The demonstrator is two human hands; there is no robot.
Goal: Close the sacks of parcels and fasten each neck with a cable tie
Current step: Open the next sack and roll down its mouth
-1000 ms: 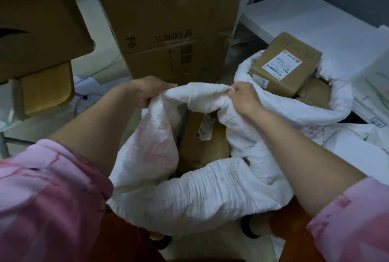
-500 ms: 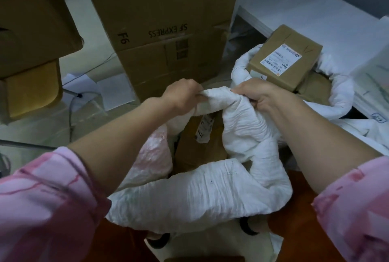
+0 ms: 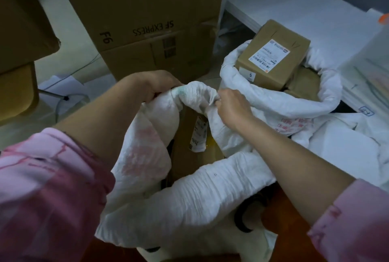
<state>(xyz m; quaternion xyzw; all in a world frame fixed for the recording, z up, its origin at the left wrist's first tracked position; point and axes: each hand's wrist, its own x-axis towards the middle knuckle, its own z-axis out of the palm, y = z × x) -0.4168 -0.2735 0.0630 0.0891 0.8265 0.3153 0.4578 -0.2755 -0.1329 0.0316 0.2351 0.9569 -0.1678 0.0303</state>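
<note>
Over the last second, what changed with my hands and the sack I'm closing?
Both hands, left hand and right hand, moved toward each other along the near sack rim, bunching its far edge between them. Both still grip it. The mouth remains partly open, and the second sack beside it is unchanged.

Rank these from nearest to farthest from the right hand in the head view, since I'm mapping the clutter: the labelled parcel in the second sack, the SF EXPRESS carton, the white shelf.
1. Labelled parcel, just beyond the right hand, to its right.
2. SF EXPRESS carton, farther back, to the left.
3. White shelf, farthest, back right.
</note>
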